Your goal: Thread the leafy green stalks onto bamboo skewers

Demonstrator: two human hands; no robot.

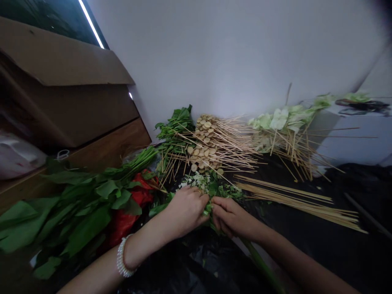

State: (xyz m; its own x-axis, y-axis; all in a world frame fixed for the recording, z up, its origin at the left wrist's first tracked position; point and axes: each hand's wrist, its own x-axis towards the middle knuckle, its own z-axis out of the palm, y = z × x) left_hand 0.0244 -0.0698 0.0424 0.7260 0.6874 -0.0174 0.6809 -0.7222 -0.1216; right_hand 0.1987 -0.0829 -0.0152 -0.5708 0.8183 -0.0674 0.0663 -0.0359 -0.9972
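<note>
Both hands meet at centre of the desk (306, 241), which is covered w/ black plastic. Left hand (186, 210), bead bracelet (122, 257) on the wrist, has its fingers curled tight round the leafy top of a green stalk (260, 263). Right hand (232, 216) is also closed, pinching the same stalk just beside it; the stem runs down & right under the right forearm. Leafy greens (79, 212) lie left, over a red bag (134, 204). Behind the hands: mushroom skewers (205, 147), loose bamboo sticks (294, 202), cabbage skewers (284, 122) far right. Cardboard box (61, 81) at top left.
</note>
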